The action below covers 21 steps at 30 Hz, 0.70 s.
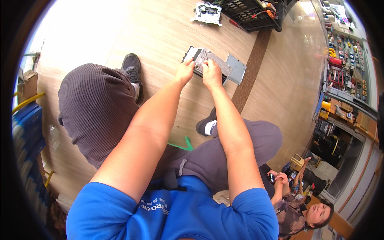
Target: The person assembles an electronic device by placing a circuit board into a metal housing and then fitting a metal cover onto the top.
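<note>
On the floor ahead of my feet lies a flat, grey, partly opened device (218,62) with a metal casing. A loose-looking grey flat panel (236,69) sticks out at its right end. My left hand (185,72) is closed on the device's near left side, the thumb pointing forward. Over the device's middle, my right hand (212,75) is pinched shut. A thin dark line shows by its fingertips, too small to name. The undersides of both hands and whatever the right fingers pinch are hidden.
A second opened device (207,14) sits farther off, beside a black plastic crate (244,14) with an orange tool (271,14) on it. My shoes (132,68) flank the work. At lower right a person (292,216) holds a phone. Stocked shelves (346,68) stand at right.
</note>
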Tool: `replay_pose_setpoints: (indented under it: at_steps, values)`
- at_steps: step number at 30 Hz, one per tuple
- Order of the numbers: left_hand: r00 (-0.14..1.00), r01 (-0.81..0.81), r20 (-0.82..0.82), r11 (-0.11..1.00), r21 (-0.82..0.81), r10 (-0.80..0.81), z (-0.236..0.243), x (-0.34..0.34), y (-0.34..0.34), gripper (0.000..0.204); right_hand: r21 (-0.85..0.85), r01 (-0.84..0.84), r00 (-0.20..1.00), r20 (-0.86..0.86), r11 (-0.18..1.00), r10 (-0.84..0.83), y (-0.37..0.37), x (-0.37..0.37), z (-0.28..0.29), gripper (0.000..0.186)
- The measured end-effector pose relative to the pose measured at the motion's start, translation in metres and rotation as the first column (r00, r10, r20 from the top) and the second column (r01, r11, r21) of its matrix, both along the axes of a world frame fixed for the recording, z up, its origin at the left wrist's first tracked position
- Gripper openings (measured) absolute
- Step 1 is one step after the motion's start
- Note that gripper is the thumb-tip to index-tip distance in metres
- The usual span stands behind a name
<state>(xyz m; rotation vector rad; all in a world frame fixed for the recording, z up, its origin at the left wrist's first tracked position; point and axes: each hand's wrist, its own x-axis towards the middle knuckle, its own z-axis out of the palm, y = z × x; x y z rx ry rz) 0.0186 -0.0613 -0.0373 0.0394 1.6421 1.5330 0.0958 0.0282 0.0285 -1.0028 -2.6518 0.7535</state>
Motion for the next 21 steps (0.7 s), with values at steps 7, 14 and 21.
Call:
replay_pose_setpoints:
  at_steps: [7,14,21]
  values:
    - [1.0,-0.018,-0.015,1.0,0.014,0.018,0.002,0.001,0.004,0.039,0.067,-0.112,0.993,0.04,0.991,0.109,0.0,-0.001,-0.003,0.015]
    - [0.999,-0.024,-0.022,1.0,-0.006,0.024,0.006,0.001,0.003,0.039,0.053,-0.138,0.97,0.211,0.989,0.125,0.0,-0.002,0.001,0.017]
    - [0.999,-0.047,0.01,0.998,0.029,0.047,-0.004,0.004,0.005,0.039,0.105,-0.111,0.982,0.162,0.988,0.093,-0.004,-0.008,0.002,0.015]
